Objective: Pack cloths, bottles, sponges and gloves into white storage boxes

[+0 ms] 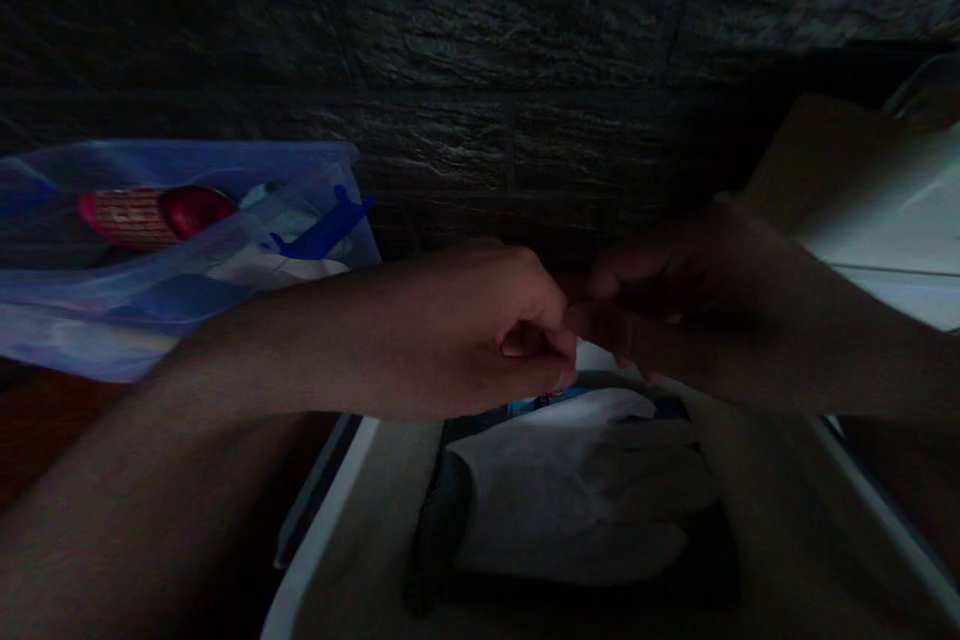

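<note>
My left hand [487, 335] is closed, thumb pressed to the bent fingers; whatever it pinches, if anything, is hidden. Touching or almost touching it from the right is my right hand [675, 305], its fingers curled toward the left one. Dimness and blur keep me from seeing what lies between the right fingers. Below both hands, inside a pale-rimmed open bin [319, 530], lies a dark bundle with a whitish cloth or glove-like piece [562, 510] on top. A small blue printed patch [529, 405] shows just under my left hand.
On the left stands a translucent plastic box [172, 295] with a blue latch [319, 230] and a red package [157, 217] inside. A dark stone-textured wall [487, 50] rises behind. To the right are a brown cardboard piece [817, 160] and a white box-like object [900, 220].
</note>
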`<move>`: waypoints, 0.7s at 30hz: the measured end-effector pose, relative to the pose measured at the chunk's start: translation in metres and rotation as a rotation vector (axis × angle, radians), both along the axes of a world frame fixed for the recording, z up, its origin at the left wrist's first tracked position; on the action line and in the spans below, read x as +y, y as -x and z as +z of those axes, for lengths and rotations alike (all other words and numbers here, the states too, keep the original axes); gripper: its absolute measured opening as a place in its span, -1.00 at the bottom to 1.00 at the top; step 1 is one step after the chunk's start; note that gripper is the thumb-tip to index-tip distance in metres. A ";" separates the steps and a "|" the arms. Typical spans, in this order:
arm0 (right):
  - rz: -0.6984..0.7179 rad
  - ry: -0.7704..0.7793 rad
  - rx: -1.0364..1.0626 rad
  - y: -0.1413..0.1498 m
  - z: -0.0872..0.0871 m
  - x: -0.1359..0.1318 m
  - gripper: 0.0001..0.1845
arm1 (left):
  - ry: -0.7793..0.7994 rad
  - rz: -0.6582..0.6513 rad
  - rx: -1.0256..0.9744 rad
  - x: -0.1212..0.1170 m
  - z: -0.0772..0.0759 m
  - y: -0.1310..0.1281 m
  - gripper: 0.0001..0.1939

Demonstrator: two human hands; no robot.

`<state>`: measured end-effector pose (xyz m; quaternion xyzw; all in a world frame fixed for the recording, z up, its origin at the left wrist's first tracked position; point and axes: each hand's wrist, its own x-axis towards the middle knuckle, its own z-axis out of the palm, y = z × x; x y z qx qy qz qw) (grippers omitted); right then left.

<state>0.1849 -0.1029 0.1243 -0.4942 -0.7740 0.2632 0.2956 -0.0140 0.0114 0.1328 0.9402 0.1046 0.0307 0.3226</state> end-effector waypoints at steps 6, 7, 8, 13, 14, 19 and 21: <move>-0.012 0.100 0.169 -0.005 -0.011 0.009 -0.81 | -0.040 -0.027 -0.139 0.008 0.002 -0.010 -0.75; -0.016 0.110 0.182 -0.005 -0.012 0.010 -0.81 | -0.038 -0.034 -0.156 0.009 0.000 -0.011 -0.77; -0.013 0.110 0.188 -0.005 -0.013 0.010 -0.81 | -0.028 -0.048 -0.173 0.009 -0.001 -0.013 -0.78; 0.018 0.058 0.162 -0.005 -0.014 0.011 -0.83 | 0.007 -0.022 -0.181 0.007 -0.012 -0.021 -0.84; 0.023 0.053 0.158 -0.005 -0.014 0.012 -0.82 | 0.002 -0.002 -0.167 0.007 -0.013 -0.022 -0.85; 0.006 0.071 0.137 -0.004 -0.013 0.012 -0.81 | -0.009 0.017 -0.130 0.007 -0.014 -0.022 -0.89; 0.005 0.085 0.143 -0.003 -0.012 0.012 -0.79 | -0.011 0.011 -0.126 0.007 -0.012 -0.021 -0.89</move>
